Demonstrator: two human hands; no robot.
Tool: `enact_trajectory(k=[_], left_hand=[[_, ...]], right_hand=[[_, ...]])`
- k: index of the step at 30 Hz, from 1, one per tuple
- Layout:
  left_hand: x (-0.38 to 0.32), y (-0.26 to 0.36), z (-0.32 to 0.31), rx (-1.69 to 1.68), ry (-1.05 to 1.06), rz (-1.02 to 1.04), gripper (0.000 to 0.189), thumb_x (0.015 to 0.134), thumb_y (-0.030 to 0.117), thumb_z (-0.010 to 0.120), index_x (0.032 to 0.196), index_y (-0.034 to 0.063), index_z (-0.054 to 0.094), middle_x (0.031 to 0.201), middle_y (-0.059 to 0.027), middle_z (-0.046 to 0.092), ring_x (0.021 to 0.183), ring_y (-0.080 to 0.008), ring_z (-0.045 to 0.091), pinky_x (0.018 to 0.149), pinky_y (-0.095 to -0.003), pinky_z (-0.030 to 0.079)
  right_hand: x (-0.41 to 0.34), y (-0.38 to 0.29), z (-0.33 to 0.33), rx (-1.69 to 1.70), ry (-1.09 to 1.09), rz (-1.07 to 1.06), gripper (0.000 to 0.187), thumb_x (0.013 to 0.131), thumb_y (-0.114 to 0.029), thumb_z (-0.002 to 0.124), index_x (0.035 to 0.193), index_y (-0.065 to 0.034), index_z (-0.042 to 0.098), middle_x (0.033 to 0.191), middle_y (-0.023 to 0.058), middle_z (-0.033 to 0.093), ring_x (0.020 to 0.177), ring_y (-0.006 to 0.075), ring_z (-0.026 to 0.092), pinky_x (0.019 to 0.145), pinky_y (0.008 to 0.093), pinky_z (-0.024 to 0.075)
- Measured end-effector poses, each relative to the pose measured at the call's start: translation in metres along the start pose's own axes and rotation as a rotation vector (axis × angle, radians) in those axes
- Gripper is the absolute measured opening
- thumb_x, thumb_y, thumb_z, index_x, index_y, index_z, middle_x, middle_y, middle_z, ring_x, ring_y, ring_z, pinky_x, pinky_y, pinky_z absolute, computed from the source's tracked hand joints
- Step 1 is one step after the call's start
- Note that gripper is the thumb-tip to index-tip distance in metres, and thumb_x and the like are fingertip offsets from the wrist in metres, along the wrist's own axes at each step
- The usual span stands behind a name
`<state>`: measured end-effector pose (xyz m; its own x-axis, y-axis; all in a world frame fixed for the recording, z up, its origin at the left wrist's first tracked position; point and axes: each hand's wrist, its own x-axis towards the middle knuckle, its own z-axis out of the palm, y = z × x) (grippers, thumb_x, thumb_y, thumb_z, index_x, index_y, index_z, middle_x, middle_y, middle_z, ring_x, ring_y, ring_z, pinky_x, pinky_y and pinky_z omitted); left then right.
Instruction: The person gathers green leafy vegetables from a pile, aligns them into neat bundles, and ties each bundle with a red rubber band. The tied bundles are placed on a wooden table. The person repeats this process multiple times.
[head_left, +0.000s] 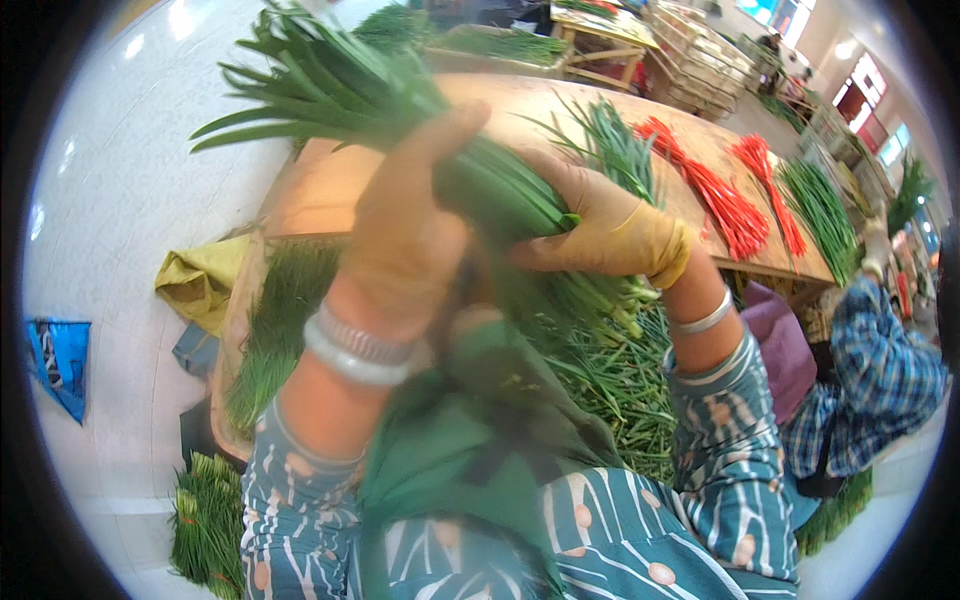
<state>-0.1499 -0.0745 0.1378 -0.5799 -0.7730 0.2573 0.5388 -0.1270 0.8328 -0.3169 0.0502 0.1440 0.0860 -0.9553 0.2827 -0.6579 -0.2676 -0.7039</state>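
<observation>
A thick bunch of long green leaves, perhaps garlic chives (502, 180), is held up in front of me, its leafy tips to the upper left and its pale cut ends to the lower right. My left hand (409, 217), gloved and blurred, wraps around its middle with the thumb on top. Closer to the cut ends, my right hand (611, 217) in a yellowish glove also grips the bunch. Beneath it stretches a wooden table (322, 187). On that table, right of the bunch, lie more loose green leaves (619, 142) and a bundle of red ties (724, 199).
A second red bundle (776, 195) and green stalks (821, 210) lie farther right. Left below is a crate of greens (281, 322); cut leaves (622, 390) are heaped under my right arm. A co-worker in a plaid sleeve (870, 360) sits at right. Tied bunches (206, 525) stand lower left.
</observation>
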Motion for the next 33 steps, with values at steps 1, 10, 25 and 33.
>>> enact_trajectory(k=[1, 10, 25, 33], left_hand=[[-0.009, 0.001, 0.004, -0.008, -0.033, -0.012, 0.020, 0.094, 0.003, 0.070, 0.113, -0.0001, 0.065, 0.098, -0.0102, 0.068, 0.092, -0.0229, 0.070, 0.086, -0.0381, 0.060], [-0.069, -0.043, -0.067, -0.203, -0.123, -0.186, 0.051, 0.099, 0.011, 0.064, 0.145, -0.0016, 0.048, 0.153, -0.0244, 0.048, 0.132, -0.0343, 0.057, 0.112, -0.0476, 0.048], [-0.126, -0.088, -0.188, 0.006, 0.349, -0.034, 0.031, 0.100, 0.007, 0.063, 0.131, 0.0089, 0.061, 0.115, -0.0082, 0.072, 0.116, -0.0239, 0.065, 0.109, -0.0424, 0.051], [-0.150, -0.109, -0.194, 0.175, 0.443, 0.042, 0.013, 0.102, 0.011, 0.062, 0.111, 0.0084, 0.072, 0.111, -0.0063, 0.075, 0.114, -0.0229, 0.067, 0.106, -0.0441, 0.053]], right_hand=[[-0.010, -0.004, -0.010, 0.002, -0.076, 0.048, 0.082, 0.084, -0.022, 0.080, 0.152, -0.0001, 0.040, 0.125, 0.0218, 0.067, 0.116, 0.0288, 0.065, 0.102, 0.0379, 0.0496], [-0.011, 0.051, 0.067, 0.559, -0.519, 0.263, 0.071, 0.081, -0.022, 0.080, 0.144, -0.0021, 0.052, 0.122, 0.0120, 0.069, 0.110, 0.0214, 0.065, 0.100, 0.0375, 0.0512], [-0.040, 0.077, 0.109, 0.115, -0.021, -0.200, 0.086, 0.081, -0.042, 0.081, 0.150, -0.0033, 0.047, 0.140, 0.0222, 0.054, 0.128, 0.0405, 0.053, 0.109, 0.0460, 0.0435], [-0.132, 0.065, 0.172, -0.418, 0.029, -0.057, 0.046, 0.079, -0.024, 0.073, 0.122, -0.0127, 0.063, 0.112, 0.0113, 0.059, 0.100, 0.0307, 0.060, 0.085, 0.0449, 0.0497]])
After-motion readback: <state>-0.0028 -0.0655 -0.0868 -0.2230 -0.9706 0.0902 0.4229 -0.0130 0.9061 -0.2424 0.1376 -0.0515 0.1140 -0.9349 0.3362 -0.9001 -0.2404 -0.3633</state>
